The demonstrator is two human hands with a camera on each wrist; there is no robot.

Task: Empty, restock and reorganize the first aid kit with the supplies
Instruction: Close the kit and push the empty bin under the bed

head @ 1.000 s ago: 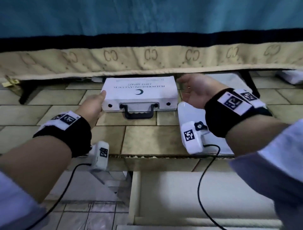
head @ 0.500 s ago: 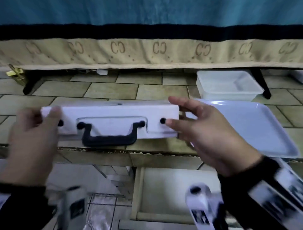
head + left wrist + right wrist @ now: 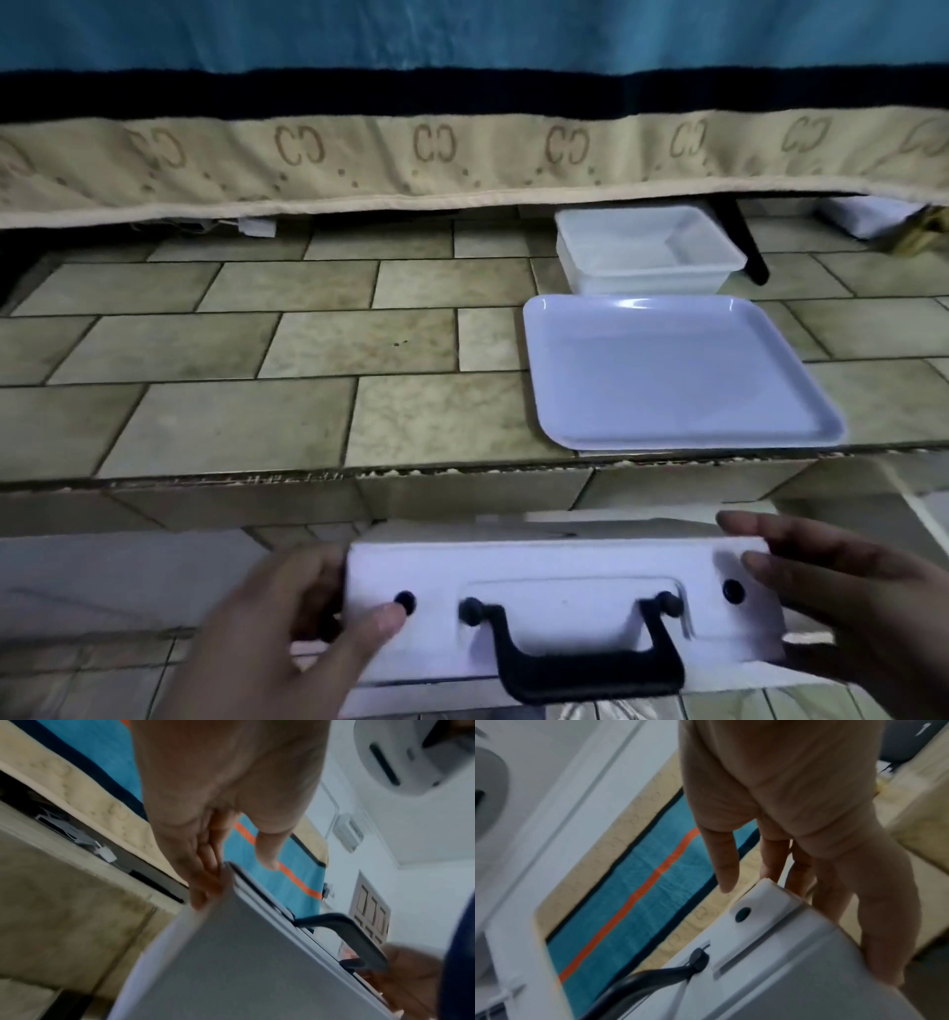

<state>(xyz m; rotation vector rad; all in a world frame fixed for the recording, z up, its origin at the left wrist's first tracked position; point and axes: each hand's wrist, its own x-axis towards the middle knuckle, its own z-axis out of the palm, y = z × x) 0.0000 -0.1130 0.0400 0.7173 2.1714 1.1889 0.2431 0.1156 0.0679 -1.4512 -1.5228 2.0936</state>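
Observation:
The white first aid kit (image 3: 565, 580), closed, with a black handle (image 3: 585, 663) facing me, is held in the air below the front edge of the tiled ledge (image 3: 246, 426). My left hand (image 3: 328, 606) grips its left end, thumb on the front face by a black button. My right hand (image 3: 801, 575) grips the right end. In the left wrist view the left hand (image 3: 205, 874) has its fingers lying along the end of the kit (image 3: 231, 963). In the right wrist view the right hand (image 3: 808, 882) clasps a corner of the kit (image 3: 782, 963), index finger lifted.
An empty white tray (image 3: 667, 370) lies on the right of the ledge near its front edge. An empty clear plastic tub (image 3: 642, 252) stands behind it. A teal and beige blanket (image 3: 462, 154) hangs over the back of the ledge. Another white container (image 3: 862, 218) sits at far right.
The kit has come from the back of the ledge towards me, past the front edge and lower. Both hands, earlier beside its ends, now hold it.

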